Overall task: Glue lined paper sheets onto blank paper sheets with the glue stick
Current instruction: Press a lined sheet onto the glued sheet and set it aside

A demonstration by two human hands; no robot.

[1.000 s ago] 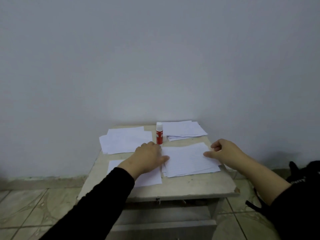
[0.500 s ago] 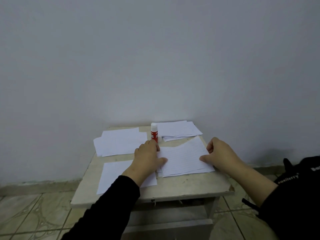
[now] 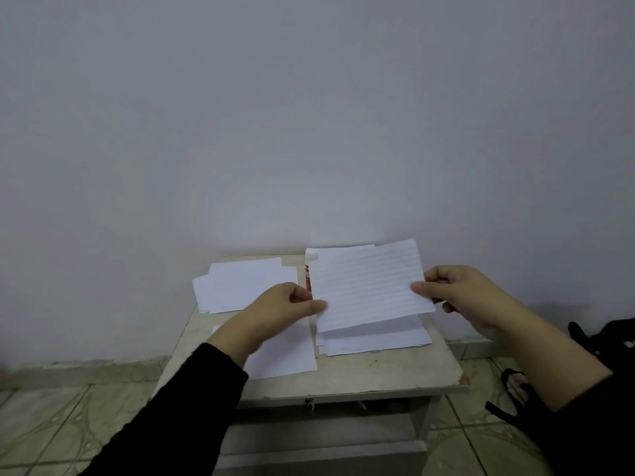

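A lined paper sheet [image 3: 369, 286] is held up above the table, tilted toward me. My left hand [image 3: 281, 309] pinches its lower left corner and my right hand [image 3: 460, 293] pinches its right edge. Below it lies the stack of lined sheets [image 3: 374, 338]. A single blank sheet [image 3: 285, 355] lies flat at the front left, partly under my left forearm. The red glue stick [image 3: 308, 269] with a white cap stands upright at the back, mostly hidden behind the lifted sheet.
A pile of blank sheets [image 3: 240, 286] sits at the back left of the small worn table [image 3: 378, 376], which stands against a plain wall. A black bag with straps [image 3: 604, 341] lies on the tiled floor to the right.
Both hands have lifted the top lined sheet off the stack and raised it. It now hides most of the glue stick and the back right pile of papers.
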